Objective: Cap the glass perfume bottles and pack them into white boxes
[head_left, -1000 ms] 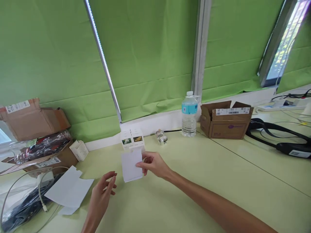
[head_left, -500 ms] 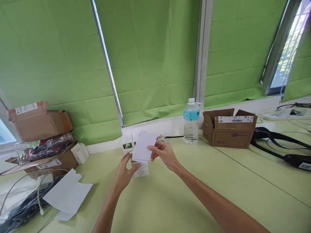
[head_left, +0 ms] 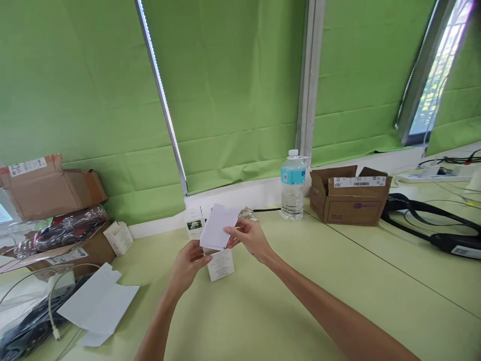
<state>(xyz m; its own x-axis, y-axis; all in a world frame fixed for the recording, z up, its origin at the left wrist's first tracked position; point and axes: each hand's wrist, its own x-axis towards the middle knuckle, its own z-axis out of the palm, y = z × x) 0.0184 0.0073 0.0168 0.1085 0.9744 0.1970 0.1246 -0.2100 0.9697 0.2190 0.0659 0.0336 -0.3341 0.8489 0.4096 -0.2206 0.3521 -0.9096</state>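
Note:
My right hand pinches a folded white sheet by its right edge, thumb in front. Just under the sheet is a small white box with fine print on its near panel. A bit of its brownish inside shows below the sheet's lower edge. My left hand is closed at the box's left side, the thumb near its upper left corner; its fingertips are partly hidden by the sheet. Behind stand small white cartons with a flower picture. A clear, shiny object with a gold tip sits behind my right hand.
A water bottle and an opened cardboard box stand along the wall, with a black strap at right. Stacked cartons, a small white carton, torn white cardboard and a cable are at left.
The white sheet has shifted slightly left and tilted more. More of the printed panel and the box's inside now shows below it. My left fingers have drawn closer together.

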